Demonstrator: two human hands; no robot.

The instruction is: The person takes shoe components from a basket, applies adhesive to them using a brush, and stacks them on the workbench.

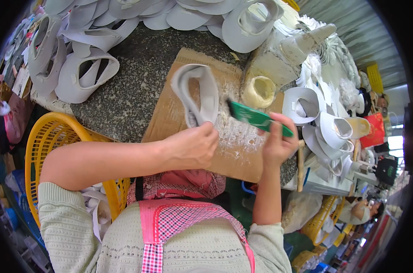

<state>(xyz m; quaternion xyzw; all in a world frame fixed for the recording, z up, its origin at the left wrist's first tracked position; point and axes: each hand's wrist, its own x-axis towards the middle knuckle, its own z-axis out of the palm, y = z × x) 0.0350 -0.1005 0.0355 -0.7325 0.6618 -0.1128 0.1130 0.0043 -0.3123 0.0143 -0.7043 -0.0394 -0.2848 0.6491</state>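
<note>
Pinches the near end of a pale grey looped piece [210,98] between left hand [195,143] fingertips, over the cardboard [234,163] by the surface's [138,68] near edge. Grips a green brush [257,117] in the right hand [280,139], with fingers closed about its handle and dark bristles [229,107] turned left, just beside the piece. Shows whitish smears [243,142] on the cardboard below. Includes a cream pot [252,101] at the cardboard's far edge, toward the right corner. Bears heaped pale pieces [193,16] along the surface's far edge.
</note>
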